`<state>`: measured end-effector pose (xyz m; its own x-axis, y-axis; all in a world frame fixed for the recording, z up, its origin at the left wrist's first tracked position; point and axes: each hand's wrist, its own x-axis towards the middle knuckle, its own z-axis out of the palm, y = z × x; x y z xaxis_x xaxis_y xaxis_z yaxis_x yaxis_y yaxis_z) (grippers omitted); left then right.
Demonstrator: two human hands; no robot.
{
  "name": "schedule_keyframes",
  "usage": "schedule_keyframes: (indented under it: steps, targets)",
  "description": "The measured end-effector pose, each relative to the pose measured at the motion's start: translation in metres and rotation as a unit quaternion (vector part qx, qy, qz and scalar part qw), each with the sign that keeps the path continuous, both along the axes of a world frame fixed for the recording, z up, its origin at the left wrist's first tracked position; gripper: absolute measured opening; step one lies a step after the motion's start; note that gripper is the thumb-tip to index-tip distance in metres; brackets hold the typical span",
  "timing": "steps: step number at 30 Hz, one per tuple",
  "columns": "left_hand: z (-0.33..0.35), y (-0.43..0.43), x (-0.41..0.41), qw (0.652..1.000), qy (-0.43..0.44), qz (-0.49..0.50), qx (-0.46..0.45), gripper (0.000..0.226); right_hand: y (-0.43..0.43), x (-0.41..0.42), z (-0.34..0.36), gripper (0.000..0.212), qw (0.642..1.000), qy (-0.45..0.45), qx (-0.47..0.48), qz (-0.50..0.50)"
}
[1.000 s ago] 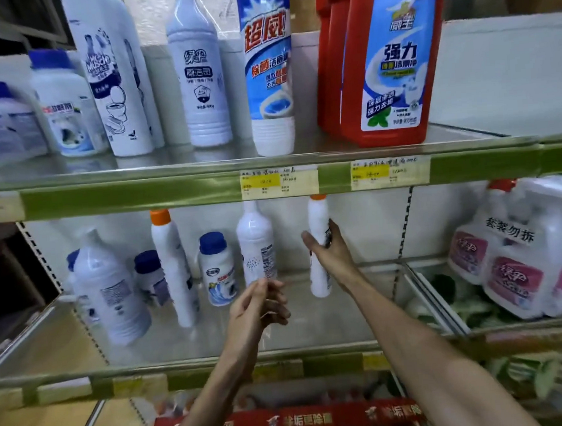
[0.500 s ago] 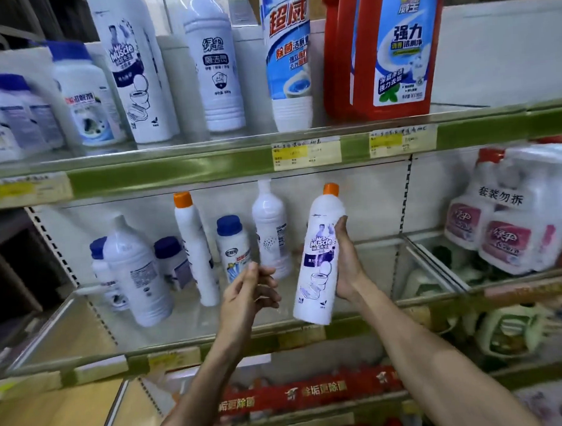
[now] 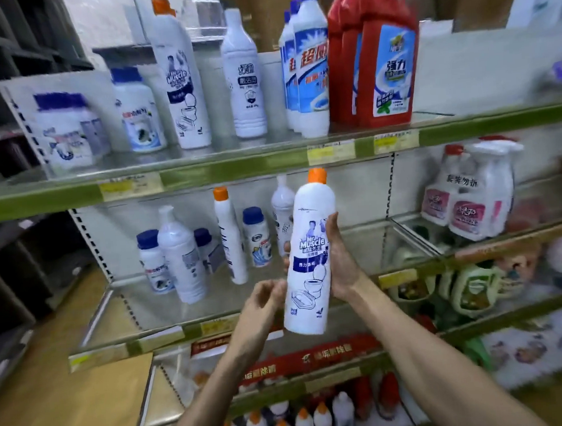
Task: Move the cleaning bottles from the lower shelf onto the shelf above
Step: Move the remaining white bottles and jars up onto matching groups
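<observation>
My right hand [image 3: 340, 258] grips a tall white Muscle bottle with an orange cap [image 3: 309, 244], held upright in front of the lower shelf [image 3: 168, 331], its cap just under the upper shelf's green edge [image 3: 237, 171]. My left hand [image 3: 263, 299] hovers with loosely curled fingers beside the bottle's lower left and holds nothing. On the lower shelf stand another orange-capped bottle [image 3: 230, 235], a white ribbed bottle [image 3: 180, 255], a further white bottle [image 3: 282, 209] and several small blue-capped jars [image 3: 256, 237]. A matching Muscle bottle [image 3: 181, 77] stands on the upper shelf.
The upper shelf also carries a white bottle [image 3: 243, 80], blue-and-white bottles [image 3: 308, 66], red bottles [image 3: 382, 58] and blue-lidded jars [image 3: 138, 113]; bare shelf lies right of the red ones. Spray bottles [image 3: 472, 194] fill the lower right bay. More orange-capped bottles [image 3: 302, 422] stand below.
My right hand took the orange-capped bottle from the back of the lower shelf, drew it forward and raised it. My left hand moved up beside it. The view tilted upward.
</observation>
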<state>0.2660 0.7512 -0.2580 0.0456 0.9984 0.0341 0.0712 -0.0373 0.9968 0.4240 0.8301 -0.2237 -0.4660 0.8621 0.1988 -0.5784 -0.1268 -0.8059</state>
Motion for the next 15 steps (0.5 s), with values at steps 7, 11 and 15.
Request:
schedule_keyframes:
  steps: [7, 11, 15]
  targets:
    - [0.071, -0.044, -0.028, 0.995, -0.039, -0.085, 0.016, 0.073, -0.04, -0.044, 0.099, 0.092, 0.998, -0.021, 0.039, 0.049]
    - [0.107, -0.047, -0.04, 0.994, -0.072, -0.067, 0.05, 0.072, -0.041, -0.061, 0.141, 0.091, 0.997, -0.037, 0.049, 0.042]
    - [0.129, -0.037, -0.054, 0.991, -0.106, -0.043, 0.072, 0.074, -0.036, -0.08, 0.171, 0.086, 0.995, -0.051, 0.077, 0.04]
